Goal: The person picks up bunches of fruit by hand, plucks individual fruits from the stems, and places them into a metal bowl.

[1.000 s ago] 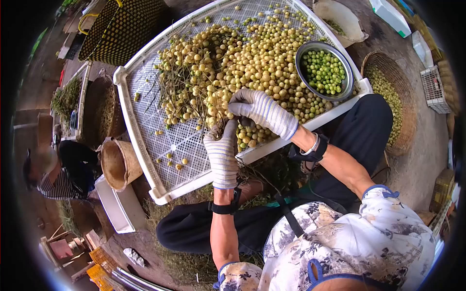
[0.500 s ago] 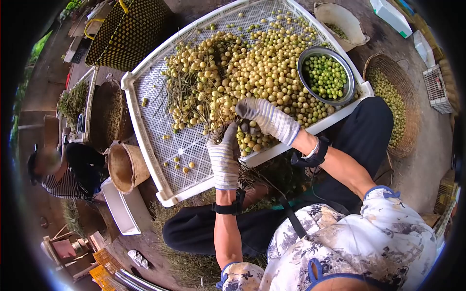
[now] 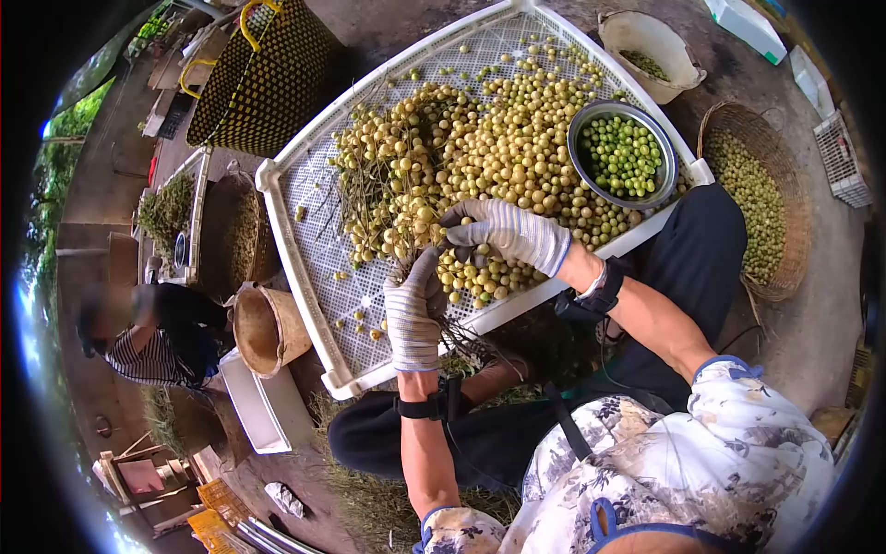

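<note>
My left hand [image 3: 413, 309], in a striped grey-palmed glove, is closed around a bunch of thin fruit stems [image 3: 472, 343]; their ends stick out below it over the tray edge. My right hand [image 3: 512, 233], gloved alike, bends its fingers in a pinch close to the left fingertips, with a small yellow fruit showing between them. Both hands are over the near side of a white mesh tray [image 3: 309, 286]. Loose round yellowish fruit [image 3: 517, 138] covers much of it, with fruit still on twigs [image 3: 392, 171] at the left. A metal bowl [image 3: 577, 164] of green fruit stands at the right.
A wicker basket [image 3: 796, 231] of fruit stands right of the tray, and a pale tub [image 3: 637, 32] behind it. At left are a yellow-black woven basket [image 3: 268, 92], a tan bucket [image 3: 268, 337], a white box [image 3: 258, 406] and another person [image 3: 161, 337]. Cut stems lie below the tray.
My view has shifted, so the tray and left surroundings sit farther right. My right fingers have moved from above the fruit to a pinch beside the left hand. The left hand keeps its stems.
</note>
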`<state>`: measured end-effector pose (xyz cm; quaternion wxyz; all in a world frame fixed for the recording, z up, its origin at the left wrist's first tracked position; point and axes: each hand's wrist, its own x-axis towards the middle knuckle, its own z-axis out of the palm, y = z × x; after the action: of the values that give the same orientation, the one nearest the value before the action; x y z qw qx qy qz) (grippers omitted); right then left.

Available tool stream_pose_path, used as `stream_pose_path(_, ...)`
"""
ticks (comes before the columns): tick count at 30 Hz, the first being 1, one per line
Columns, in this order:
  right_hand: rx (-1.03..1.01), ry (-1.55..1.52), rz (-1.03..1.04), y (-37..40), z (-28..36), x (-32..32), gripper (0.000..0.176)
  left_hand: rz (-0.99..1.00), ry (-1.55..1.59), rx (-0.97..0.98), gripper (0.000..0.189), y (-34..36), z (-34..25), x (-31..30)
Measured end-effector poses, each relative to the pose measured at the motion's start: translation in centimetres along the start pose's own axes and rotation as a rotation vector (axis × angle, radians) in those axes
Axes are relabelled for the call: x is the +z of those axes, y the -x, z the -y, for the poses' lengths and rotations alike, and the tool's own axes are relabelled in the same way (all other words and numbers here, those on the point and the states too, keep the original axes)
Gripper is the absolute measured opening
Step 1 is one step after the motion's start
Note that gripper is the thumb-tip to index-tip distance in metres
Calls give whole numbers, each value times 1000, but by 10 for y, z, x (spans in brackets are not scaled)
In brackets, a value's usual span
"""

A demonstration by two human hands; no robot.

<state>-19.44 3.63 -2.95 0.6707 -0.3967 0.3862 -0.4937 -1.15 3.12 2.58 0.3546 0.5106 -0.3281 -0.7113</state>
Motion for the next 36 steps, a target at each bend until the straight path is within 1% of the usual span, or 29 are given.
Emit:
stream_pose_path(2, 39, -22, -21, -4, -2, 2, 32, -25, -82, 13, 23, 0, 0, 2)
stream_pose_path(3, 68, -49, -35, -5, -3, 3, 30, -8, -68, 12, 24, -1, 1, 0)
stream_pose_path(6, 75, -265, -8, -6, -7, 3, 22, 40, -33, -7, 30, -2, -1, -2)
stream_pose_path(9, 71, -394, -21, -6, -8, 8, 22, 57, 41, -60, 32, 3, -3, 1)
stream_pose_path(10, 69, -522, 4, -4, -8, 7, 17, 70, 72, -59, 31, 5, -3, 3)
stream_pose_path(13, -14, -745, 95, -13, -24, -11, 14, 33, 45, -53, 29, 5, -7, 1)
stream_pose_path(14, 19, -524, 62, -11, -17, -12, 22, 22, 62, -59, 23, 5, -6, 0)
stream_pose_path(17, -3, -66, 29, 0, 5, -3, 25, 59, 67, -89, 19, 8, 0, -2)
stream_pose_path(18, -20, -64, 58, -3, 4, 0, 30, 92, 62, -80, 16, 9, 1, -1)
stream_pose_path(21, -49, -170, 40, -4, -6, 6, 34, 48, -126, -46, 33, 15, 0, 9)
stream_pose_path(22, -5, -224, 35, -5, -6, 5, 29, 64, -134, -30, 34, 14, 2, 6)
stream_pose_path(25, -4, -311, 60, 2, 4, 6, 24, 85, -87, -40, 33, 22, 0, 5)
stream_pose_path(26, 5, -219, 70, 4, 5, 5, 22, 108, -74, -34, 32, 25, 0, 4)
stream_pose_path(29, -55, -277, 202, 9, 6, 6, 24, 83, -34, -59, 33, 29, -6, 3)
stream_pose_path(30, -27, -331, 182, 8, 4, 8, 23, 88, -48, -67, 32, 26, -7, 0)
stream_pose_path(33, -21, -392, 174, 11, 5, 7, 26, 92, -81, -33, 12, 23, -11, -4)
stream_pose_path(34, -47, -460, 249, 4, -4, 1, 29, 92, -71, -30, 12, 21, -10, -5)
stream_pose_path(36, -87, -504, 277, 1, 1, -11, 30, 88, -50, -22, 13, 18, -12, -9)
